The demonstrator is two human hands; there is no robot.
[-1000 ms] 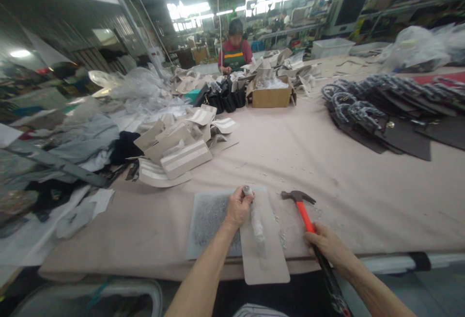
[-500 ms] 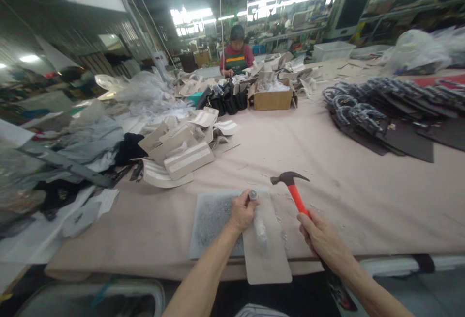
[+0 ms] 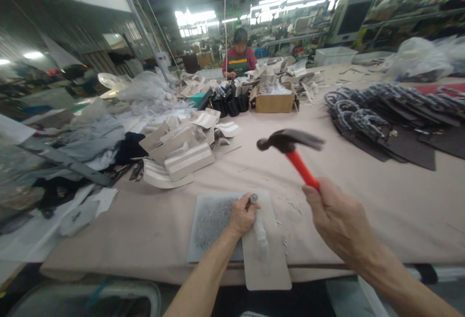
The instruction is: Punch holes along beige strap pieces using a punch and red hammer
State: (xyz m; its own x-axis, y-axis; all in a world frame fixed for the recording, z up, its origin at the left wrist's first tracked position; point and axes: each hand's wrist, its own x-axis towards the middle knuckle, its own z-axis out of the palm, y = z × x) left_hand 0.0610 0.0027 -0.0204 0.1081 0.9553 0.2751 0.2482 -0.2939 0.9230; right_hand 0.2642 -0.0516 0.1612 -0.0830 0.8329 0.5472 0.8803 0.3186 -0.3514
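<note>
My right hand (image 3: 336,215) is closed around the red handle of a claw hammer (image 3: 286,140), raised above the table to the right of my left hand. Between the fingers of my left hand (image 3: 242,216) stands a short metal rod with a round top, which looks like a hole punch (image 3: 254,198). It is upright over a beige panel (image 3: 267,273), its lower end hidden by my fingers. A strip wrapped in clear plastic (image 3: 260,234) lies along the panel. Under the panel's left side is a worn grey board (image 3: 209,225) with a pitted, speckled surface.
Small pale scraps (image 3: 285,246) dot the tablecloth right of the panel. Beige pieces (image 3: 189,159) are heaped at left, near plastic wrapping. Black pieces with wrapped handles (image 3: 392,128) lie at right. A cardboard box (image 3: 274,103) stands ahead; a co-worker (image 3: 239,57) sits behind it.
My right hand has lifted the hammer higher, its head now farther from the punch. My left hand keeps its hold on the punch in nearly the same spot.
</note>
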